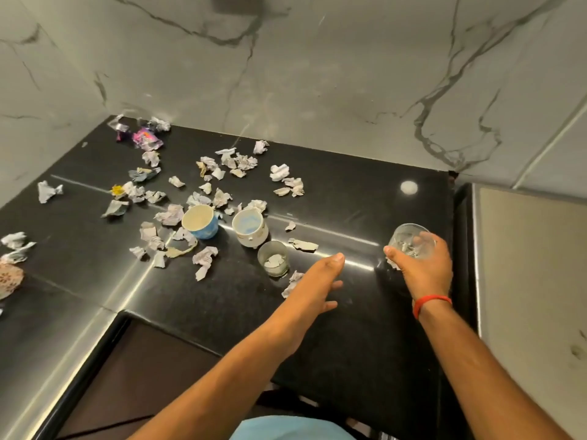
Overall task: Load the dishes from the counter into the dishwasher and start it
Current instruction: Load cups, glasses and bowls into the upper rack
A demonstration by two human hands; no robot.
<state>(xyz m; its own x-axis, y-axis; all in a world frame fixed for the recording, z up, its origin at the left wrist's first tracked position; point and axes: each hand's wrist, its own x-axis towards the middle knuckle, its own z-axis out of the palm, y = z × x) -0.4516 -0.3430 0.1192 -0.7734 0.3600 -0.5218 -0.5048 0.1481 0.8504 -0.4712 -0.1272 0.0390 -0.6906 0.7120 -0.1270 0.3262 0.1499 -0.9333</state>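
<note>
Head | black counter (349, 328), marble walls (317, 74) | left hand (320, 281) flat, empty | right hand (422, 268) grips glass (409, 239)

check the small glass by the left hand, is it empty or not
Not empty: the small glass stands upright with crumpled paper scraps lying at its bottom.

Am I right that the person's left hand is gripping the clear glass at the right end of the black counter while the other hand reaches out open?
Not quite: the head view shows the right hand gripping the clear glass at the right end of the black counter, while the left hand reaches out open.
</note>
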